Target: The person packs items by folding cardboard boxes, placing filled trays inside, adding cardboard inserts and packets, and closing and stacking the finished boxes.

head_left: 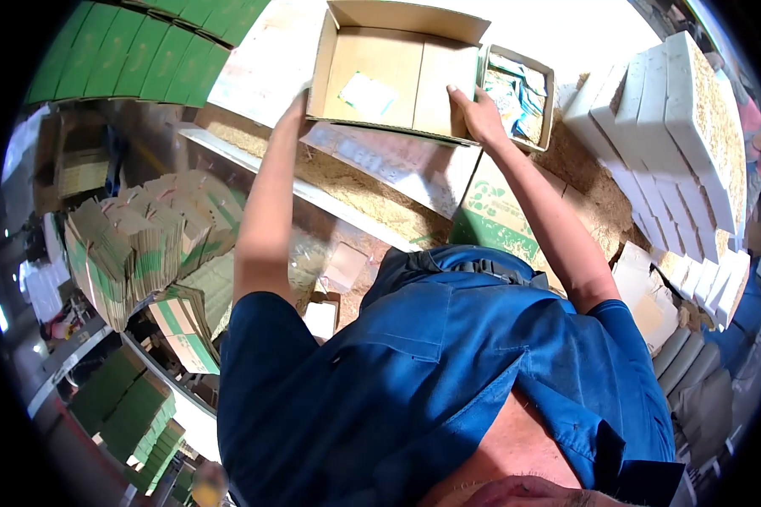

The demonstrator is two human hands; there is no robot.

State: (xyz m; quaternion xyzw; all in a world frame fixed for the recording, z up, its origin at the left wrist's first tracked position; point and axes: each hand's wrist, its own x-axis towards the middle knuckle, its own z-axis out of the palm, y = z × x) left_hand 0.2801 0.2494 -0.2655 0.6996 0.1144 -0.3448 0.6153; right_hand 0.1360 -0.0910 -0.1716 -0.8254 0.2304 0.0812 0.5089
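Observation:
An open cardboard box lies at the top middle on a pale work surface, with a small white and green packet on its bottom. At the box's left side is my left hand, its fingers mostly hidden by the box wall. My right hand grips the near right corner, thumb over the rim and fingers outside. Just right of that hand stands a smaller open box filled with several blue and white packets.
Green boxes stand in rows at the upper left. Bundled flat cartons are stacked at the left. White slabs lean in a stack at the right. A green-printed carton sits below my right hand.

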